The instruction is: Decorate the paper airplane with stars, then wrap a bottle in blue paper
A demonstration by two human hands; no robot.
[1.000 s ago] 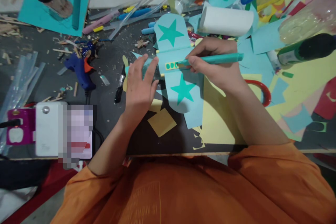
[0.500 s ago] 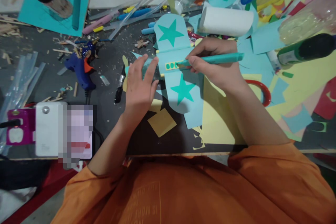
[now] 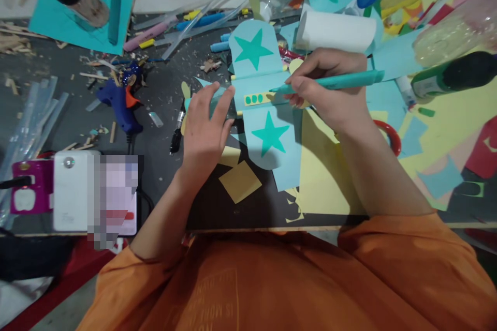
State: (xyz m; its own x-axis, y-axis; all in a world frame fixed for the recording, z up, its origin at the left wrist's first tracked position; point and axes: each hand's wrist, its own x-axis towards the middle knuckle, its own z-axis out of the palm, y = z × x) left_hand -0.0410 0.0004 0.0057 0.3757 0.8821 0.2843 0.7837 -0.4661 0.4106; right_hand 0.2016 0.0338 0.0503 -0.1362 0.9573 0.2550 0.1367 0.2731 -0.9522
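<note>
In my right hand (image 3: 330,90) is a teal marker (image 3: 349,80), gripped like a pen, its tip at a narrow yellow strip (image 3: 267,97). Three green dots show on the strip's left part. The strip lies across the middle of a light-blue paper craft (image 3: 243,83) with rounded wings. One green star (image 3: 253,49) is on the upper wing and another star (image 3: 269,133) on the lower. My left hand (image 3: 207,119) rests with fingers spread at the craft's left end, over a clear bottle-like part that it partly hides.
A blue glue gun (image 3: 118,101) lies left, beside wood scraps. A white paper roll (image 3: 336,31), a dark-capped green bottle (image 3: 454,75) and red-handled scissors (image 3: 393,137) are at the right. Yellow paper squares (image 3: 240,182) lie near the front edge, a power bank (image 3: 73,196) at front left.
My right hand has shifted right along the yellow strip with the marker, uncovering the third green dot. My left hand has stayed nearly in place.
</note>
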